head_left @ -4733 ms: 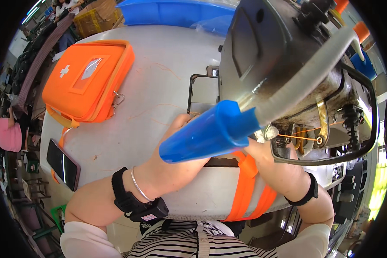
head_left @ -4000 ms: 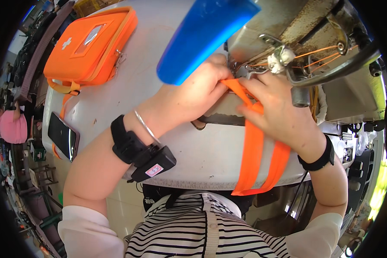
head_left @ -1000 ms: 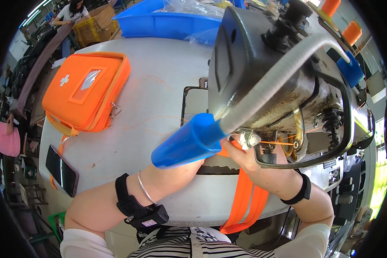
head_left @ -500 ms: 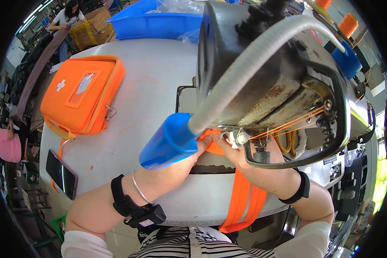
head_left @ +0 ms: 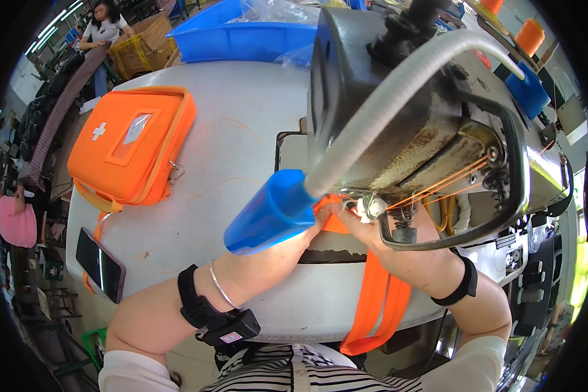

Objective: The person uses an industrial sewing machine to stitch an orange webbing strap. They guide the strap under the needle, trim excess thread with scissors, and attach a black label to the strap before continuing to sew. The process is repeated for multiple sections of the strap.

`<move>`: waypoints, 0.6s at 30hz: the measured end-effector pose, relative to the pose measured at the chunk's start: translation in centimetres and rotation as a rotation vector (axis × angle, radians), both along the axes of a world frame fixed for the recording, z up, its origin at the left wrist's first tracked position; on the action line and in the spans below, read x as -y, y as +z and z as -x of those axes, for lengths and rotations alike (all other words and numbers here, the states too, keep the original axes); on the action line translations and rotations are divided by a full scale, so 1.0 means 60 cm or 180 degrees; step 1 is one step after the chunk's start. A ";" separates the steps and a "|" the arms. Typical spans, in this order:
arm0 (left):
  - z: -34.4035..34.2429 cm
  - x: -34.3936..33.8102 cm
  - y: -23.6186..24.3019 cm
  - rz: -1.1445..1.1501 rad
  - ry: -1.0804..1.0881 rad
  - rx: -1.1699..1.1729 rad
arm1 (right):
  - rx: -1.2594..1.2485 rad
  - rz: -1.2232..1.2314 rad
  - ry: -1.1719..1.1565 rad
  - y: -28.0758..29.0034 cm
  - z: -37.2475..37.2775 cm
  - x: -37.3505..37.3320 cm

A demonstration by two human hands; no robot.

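Observation:
My left hand (head_left: 321, 221), partly hidden behind a blue lamp shade (head_left: 268, 215), has its fingers pressed together on a piece of orange fabric (head_left: 335, 223). Thumb to thumb with it, my right hand (head_left: 359, 228) grips the same fabric just below the needle area of a dark sewing machine (head_left: 366, 111). The machine's head and a tuft of white fluff hide some fingertips. Below my right hand an orange strap (head_left: 374, 304) hangs in a loop over the table's front edge; where it joins the fabric is hidden. Orange threads (head_left: 438, 184) run through the machine's guides.
On the left of the table (head_left: 196, 222) lie an orange case (head_left: 134, 144) with a white cross and a black phone (head_left: 100, 264). A blue bin (head_left: 242, 40) stands behind. The lamp's grey flexible neck (head_left: 398, 85) arches overhead. Another person (head_left: 104, 27) works at the far left.
The whole view has shifted slightly, moving the scene a little to the right. My hands stay together at the orange fabric. The far person's head has lifted.

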State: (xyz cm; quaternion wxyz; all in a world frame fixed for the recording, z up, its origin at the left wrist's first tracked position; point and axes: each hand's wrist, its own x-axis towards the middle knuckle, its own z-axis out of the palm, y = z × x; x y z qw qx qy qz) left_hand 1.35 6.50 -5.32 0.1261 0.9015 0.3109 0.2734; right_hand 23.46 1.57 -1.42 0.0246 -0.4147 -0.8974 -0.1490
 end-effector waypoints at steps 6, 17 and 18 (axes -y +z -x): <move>-0.013 -0.003 -0.008 -0.0384 -0.0104 0.0390 | -0.1225 0.1002 -0.0292 0.025 -0.011 0.023; -0.004 0.004 -0.002 -0.0183 -0.0109 0.0409 | -0.2245 -0.1130 -0.3308 -0.059 -0.239 0.244; -0.004 0.004 -0.004 -0.0216 -0.0121 0.0432 | -0.2313 -0.0989 -0.3311 -0.075 -0.241 0.248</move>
